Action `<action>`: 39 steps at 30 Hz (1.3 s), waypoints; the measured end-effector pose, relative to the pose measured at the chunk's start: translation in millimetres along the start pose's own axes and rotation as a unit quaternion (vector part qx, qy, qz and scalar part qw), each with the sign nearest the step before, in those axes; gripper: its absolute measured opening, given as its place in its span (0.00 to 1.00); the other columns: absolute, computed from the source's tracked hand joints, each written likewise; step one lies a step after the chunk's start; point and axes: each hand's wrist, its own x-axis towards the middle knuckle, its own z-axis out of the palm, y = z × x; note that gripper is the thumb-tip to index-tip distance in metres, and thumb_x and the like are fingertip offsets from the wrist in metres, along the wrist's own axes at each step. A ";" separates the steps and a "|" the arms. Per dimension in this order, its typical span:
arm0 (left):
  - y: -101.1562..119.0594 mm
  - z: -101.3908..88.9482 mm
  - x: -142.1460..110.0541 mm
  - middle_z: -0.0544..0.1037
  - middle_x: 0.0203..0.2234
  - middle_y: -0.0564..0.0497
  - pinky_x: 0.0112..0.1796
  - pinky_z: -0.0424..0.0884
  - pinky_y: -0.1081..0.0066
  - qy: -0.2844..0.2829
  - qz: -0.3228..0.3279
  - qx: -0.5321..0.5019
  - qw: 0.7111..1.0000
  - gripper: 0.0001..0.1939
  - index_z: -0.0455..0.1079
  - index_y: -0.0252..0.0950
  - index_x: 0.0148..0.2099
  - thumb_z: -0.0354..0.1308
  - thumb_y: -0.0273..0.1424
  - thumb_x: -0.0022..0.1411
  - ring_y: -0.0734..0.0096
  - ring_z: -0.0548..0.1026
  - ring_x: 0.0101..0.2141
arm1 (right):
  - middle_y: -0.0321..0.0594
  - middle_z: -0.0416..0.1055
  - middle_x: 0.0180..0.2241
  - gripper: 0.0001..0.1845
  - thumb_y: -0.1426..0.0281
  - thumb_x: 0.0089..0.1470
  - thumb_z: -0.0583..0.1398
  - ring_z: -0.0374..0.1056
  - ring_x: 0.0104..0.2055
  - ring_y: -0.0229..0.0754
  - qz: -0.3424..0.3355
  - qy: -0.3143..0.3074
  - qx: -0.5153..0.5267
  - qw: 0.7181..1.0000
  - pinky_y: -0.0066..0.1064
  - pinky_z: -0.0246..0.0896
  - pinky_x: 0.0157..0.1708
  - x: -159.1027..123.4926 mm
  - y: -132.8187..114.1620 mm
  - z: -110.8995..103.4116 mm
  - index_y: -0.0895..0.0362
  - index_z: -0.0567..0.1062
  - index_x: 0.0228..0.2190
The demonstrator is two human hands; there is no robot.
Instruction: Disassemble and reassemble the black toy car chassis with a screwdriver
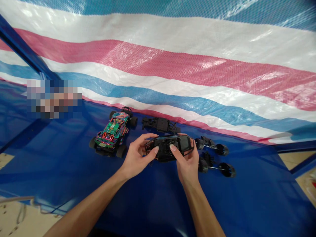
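Note:
Between both hands I hold a black toy car body shell (164, 149) above the blue table, its dark hollow inside facing me. My left hand (139, 153) grips the left end, thumb pressed on the inner face. My right hand (186, 158) grips the right end the same way, its thumb near the middle. Just behind the shell lies a flat black car chassis (160, 125). To the right are two black axle assemblies with wheels, a farther one (209, 143) and a nearer one (213, 166). A colourful toy car (113, 131) stands on its wheels to the left.
A blue table (153, 200) lies under everything. Behind it hangs a striped red, white and blue plastic sheet (160, 65). A blue metal frame bar (22, 46) runs at the upper left. A pixelated patch hides something at the far left. A pale cable (19, 198) shows at lower left.

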 end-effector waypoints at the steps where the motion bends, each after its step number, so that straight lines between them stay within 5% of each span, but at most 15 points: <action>1: 0.2 1.9 -0.1 0.83 0.41 0.46 0.33 0.84 0.71 -0.005 -0.001 -0.017 1.000 0.27 0.72 0.39 0.59 0.71 0.45 0.64 0.67 0.82 0.35 | 0.39 0.80 0.45 0.30 0.61 0.45 0.78 0.77 0.46 0.47 0.007 -0.015 0.015 1.000 0.45 0.72 0.56 -1.4 -1.0 -1.0 0.49 0.79 0.49; 5: -1.2 7.6 -0.7 0.82 0.42 0.49 0.31 0.85 0.68 -0.016 -0.044 -0.084 0.995 0.30 0.65 0.44 0.60 0.69 0.52 0.64 0.67 0.83 0.33 | 0.42 0.82 0.47 0.44 0.56 0.34 0.82 0.78 0.52 0.57 0.041 -0.106 0.114 0.987 0.57 0.73 0.57 -12.7 -0.2 1.6 0.46 0.77 0.53; 9: 2.8 6.8 -1.6 0.82 0.37 0.53 0.30 0.85 0.67 -0.043 -0.084 -0.103 0.990 0.33 0.60 0.46 0.61 0.67 0.55 0.64 0.69 0.83 0.29 | 0.43 0.83 0.50 0.41 0.58 0.38 0.82 0.79 0.54 0.57 0.040 -0.096 0.131 0.986 0.60 0.72 0.60 -18.7 5.2 10.1 0.43 0.78 0.54; 14: 26.5 -2.6 10.7 0.83 0.31 0.53 0.37 0.84 0.67 -0.003 0.011 0.123 0.992 0.25 0.61 0.41 0.64 0.56 0.50 0.76 0.66 0.85 0.32 | 0.44 0.80 0.56 0.35 0.52 0.46 0.77 0.75 0.61 0.57 0.029 -0.056 0.173 0.983 0.60 0.69 0.63 -1.9 8.0 3.5 0.44 0.79 0.55; 18: 45.9 -10.8 42.7 0.84 0.38 0.46 0.44 0.83 0.60 0.040 0.103 0.308 0.945 0.20 0.66 0.37 0.64 0.57 0.38 0.75 0.60 0.86 0.39 | 0.41 0.80 0.58 0.29 0.49 0.52 0.72 0.73 0.64 0.55 0.058 -0.026 0.190 0.980 0.59 0.66 0.66 13.0 7.3 -11.2 0.43 0.81 0.53; 22: 50.1 -17.5 83.0 0.74 0.65 0.34 0.66 0.69 0.46 -0.076 0.169 0.510 0.840 0.31 0.68 0.34 0.68 0.67 0.32 0.65 0.43 0.73 0.65 | 0.38 0.81 0.58 0.25 0.49 0.55 0.70 0.75 0.62 0.53 0.068 -0.023 0.217 0.974 0.56 0.66 0.66 17.5 5.6 -17.2 0.40 0.81 0.53; 27: 38.6 -21.8 118.9 0.68 0.70 0.30 0.70 0.60 0.45 -0.200 0.154 0.594 0.764 0.48 0.63 0.30 0.72 0.77 0.34 0.54 0.36 0.63 0.71 | 0.38 0.82 0.54 0.22 0.47 0.59 0.66 0.77 0.58 0.52 0.078 -0.014 0.237 0.968 0.54 0.68 0.63 18.4 4.3 -17.9 0.42 0.83 0.50; 34: 27.3 -20.8 139.5 0.75 0.65 0.29 0.63 0.69 0.46 -0.225 0.105 0.593 0.766 0.47 0.67 0.31 0.71 0.77 0.37 0.51 0.34 0.74 0.63 | 0.39 0.84 0.51 0.20 0.49 0.58 0.67 0.78 0.53 0.51 0.079 0.013 0.276 0.958 0.52 0.71 0.59 23.3 -0.4 -21.0 0.44 0.84 0.47; 39: 28.9 -19.7 147.6 0.84 0.53 0.37 0.56 0.74 0.52 -0.248 0.140 0.573 0.768 0.29 0.77 0.34 0.60 0.74 0.36 0.57 0.45 0.81 0.53 | 0.37 0.84 0.51 0.19 0.50 0.61 0.65 0.78 0.53 0.49 0.069 0.027 0.308 0.948 0.49 0.72 0.58 23.6 -5.2 -23.0 0.43 0.84 0.48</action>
